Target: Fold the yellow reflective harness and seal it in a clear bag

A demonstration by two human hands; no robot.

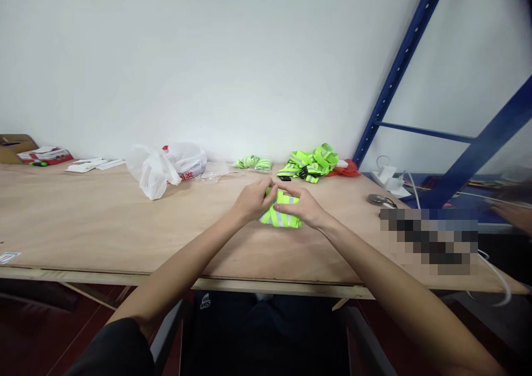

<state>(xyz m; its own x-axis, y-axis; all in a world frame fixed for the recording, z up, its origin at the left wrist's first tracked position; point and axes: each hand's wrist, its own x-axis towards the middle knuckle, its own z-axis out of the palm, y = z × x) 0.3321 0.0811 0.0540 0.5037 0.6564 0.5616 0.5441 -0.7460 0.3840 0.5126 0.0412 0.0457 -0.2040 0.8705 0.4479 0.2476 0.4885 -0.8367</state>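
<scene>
Just above the table, near the middle, both hands hold a folded bundle of neon-yellow reflective strap (282, 219) with silver-grey stripes. My left hand (256, 200) grips its upper left corner, thumb and fingers closed. From the right, my right hand (305, 205) pinches it, with the thumb across the front and the fingers over the top. The fingertips of both hands meet at the bundle's upper edge. Behind them lies a loose heap of the same reflective straps (313, 160) with black buckles. Packed reflective straps (253, 163) in clear bags sit left of that heap.
White plastic bags (152, 171) stand at the back left of the wooden table (103, 215). A cardboard box (16, 149) is at the far left. On the right are a red cloth (347, 169), white cables and a blue metal frame (401, 66). Another person's hand (515, 215) shows at the right edge.
</scene>
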